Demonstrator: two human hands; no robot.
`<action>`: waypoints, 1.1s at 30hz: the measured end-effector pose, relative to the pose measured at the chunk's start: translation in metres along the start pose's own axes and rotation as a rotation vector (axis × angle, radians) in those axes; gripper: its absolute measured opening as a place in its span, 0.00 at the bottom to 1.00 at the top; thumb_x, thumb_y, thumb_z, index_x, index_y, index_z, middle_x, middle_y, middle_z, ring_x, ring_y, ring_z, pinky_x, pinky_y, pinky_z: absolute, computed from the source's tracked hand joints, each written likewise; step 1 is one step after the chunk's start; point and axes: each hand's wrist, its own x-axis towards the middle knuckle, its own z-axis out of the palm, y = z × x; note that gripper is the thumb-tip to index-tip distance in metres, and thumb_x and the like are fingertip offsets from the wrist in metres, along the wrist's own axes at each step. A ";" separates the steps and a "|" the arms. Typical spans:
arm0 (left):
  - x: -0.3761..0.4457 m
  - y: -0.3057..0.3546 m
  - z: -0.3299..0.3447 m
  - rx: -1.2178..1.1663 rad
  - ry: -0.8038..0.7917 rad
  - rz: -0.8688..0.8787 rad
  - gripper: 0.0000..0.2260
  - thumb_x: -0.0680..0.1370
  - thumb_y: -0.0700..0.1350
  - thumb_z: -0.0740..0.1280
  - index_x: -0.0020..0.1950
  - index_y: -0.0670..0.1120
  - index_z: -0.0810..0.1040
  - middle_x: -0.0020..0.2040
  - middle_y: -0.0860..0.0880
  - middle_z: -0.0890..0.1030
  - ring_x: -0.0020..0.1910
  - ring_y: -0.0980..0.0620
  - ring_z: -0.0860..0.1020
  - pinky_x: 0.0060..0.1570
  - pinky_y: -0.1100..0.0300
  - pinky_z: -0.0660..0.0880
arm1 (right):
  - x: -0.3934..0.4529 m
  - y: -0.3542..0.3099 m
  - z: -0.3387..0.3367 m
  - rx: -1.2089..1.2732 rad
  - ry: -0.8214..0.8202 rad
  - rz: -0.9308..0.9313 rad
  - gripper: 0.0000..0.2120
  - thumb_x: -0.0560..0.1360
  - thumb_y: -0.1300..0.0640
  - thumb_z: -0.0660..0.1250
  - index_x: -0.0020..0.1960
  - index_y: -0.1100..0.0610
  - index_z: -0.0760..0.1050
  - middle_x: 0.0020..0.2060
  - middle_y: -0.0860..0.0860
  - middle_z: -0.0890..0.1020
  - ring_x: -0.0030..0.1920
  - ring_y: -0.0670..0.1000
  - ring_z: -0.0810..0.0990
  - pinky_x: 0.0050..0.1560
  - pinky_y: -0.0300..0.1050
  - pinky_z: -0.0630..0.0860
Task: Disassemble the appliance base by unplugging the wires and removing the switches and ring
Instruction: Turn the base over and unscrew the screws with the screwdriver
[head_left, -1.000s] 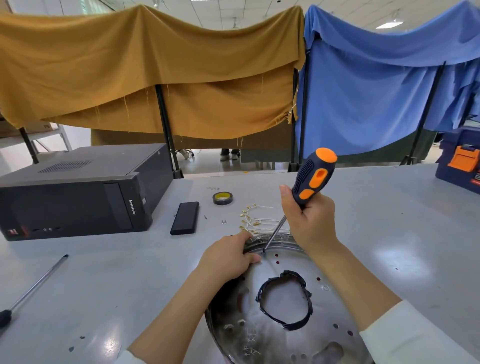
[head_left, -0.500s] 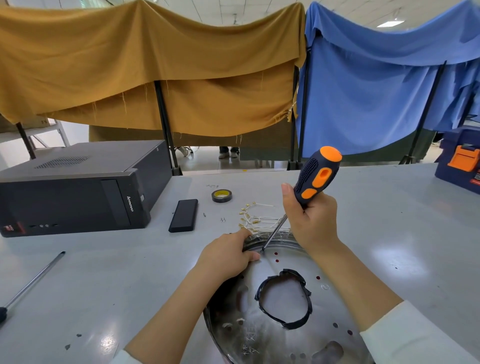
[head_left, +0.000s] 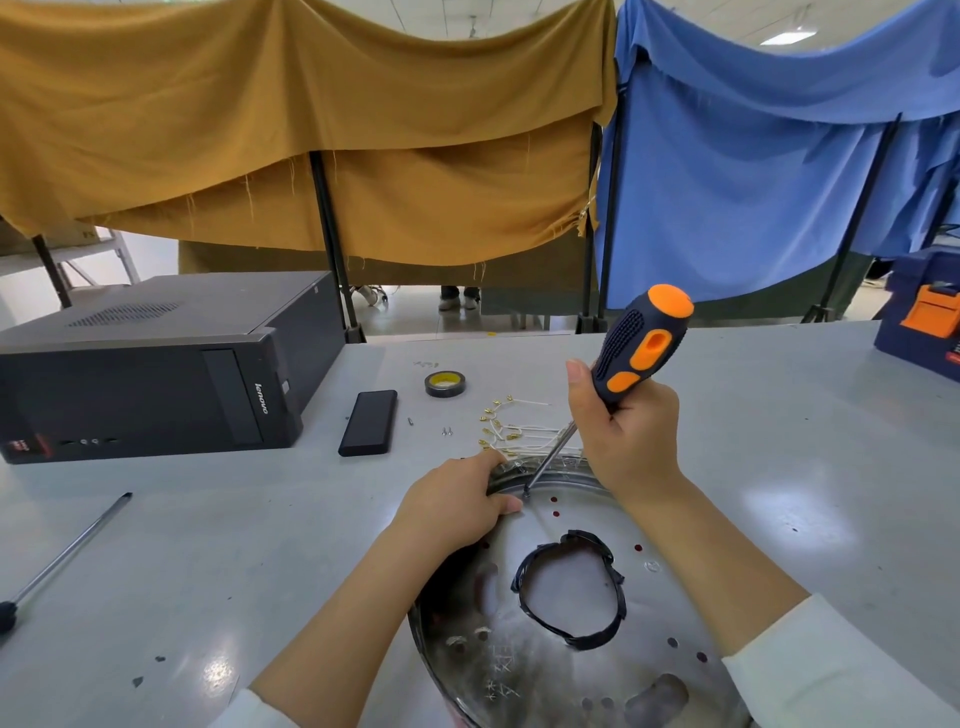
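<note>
On the grey table (head_left: 779, 467) to your left sits a black Lenovo desktop computer (head_left: 156, 374), with a black rectangular slab (head_left: 368, 423) lying just beside it. Beyond that you have a roll of tape (head_left: 445, 384) and two small screws (head_left: 447, 431). A long metal rod (head_left: 67, 556) lies at far left. Mustard cloth (head_left: 311, 130) and blue cloth (head_left: 779, 166) hang behind; a blue-and-orange case (head_left: 930, 322) sits far right.

On the counter (head_left: 779, 467), the wires (head_left: 511, 431) lie just behind the appliance base (head_left: 561, 649), with the computer case (head_left: 156, 374) far left.
</note>
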 end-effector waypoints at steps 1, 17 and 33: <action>0.000 0.000 0.000 0.000 0.002 0.000 0.23 0.76 0.58 0.65 0.69 0.56 0.66 0.64 0.51 0.76 0.61 0.47 0.74 0.53 0.56 0.70 | 0.000 0.000 0.000 -0.002 -0.004 -0.001 0.15 0.76 0.48 0.60 0.33 0.47 0.62 0.24 0.39 0.73 0.27 0.36 0.70 0.30 0.25 0.62; -0.001 0.001 -0.001 -0.003 0.003 0.000 0.21 0.76 0.58 0.65 0.67 0.56 0.68 0.62 0.51 0.77 0.59 0.47 0.75 0.50 0.57 0.70 | -0.001 0.003 0.001 -0.024 0.009 -0.018 0.15 0.76 0.48 0.61 0.33 0.45 0.60 0.21 0.41 0.69 0.26 0.36 0.70 0.29 0.25 0.61; -0.002 0.002 -0.002 -0.004 -0.005 -0.001 0.24 0.76 0.58 0.65 0.70 0.55 0.66 0.65 0.51 0.75 0.62 0.47 0.73 0.54 0.56 0.70 | 0.000 0.000 0.001 -0.019 0.033 0.001 0.16 0.76 0.48 0.61 0.32 0.51 0.62 0.21 0.39 0.63 0.26 0.37 0.68 0.29 0.27 0.61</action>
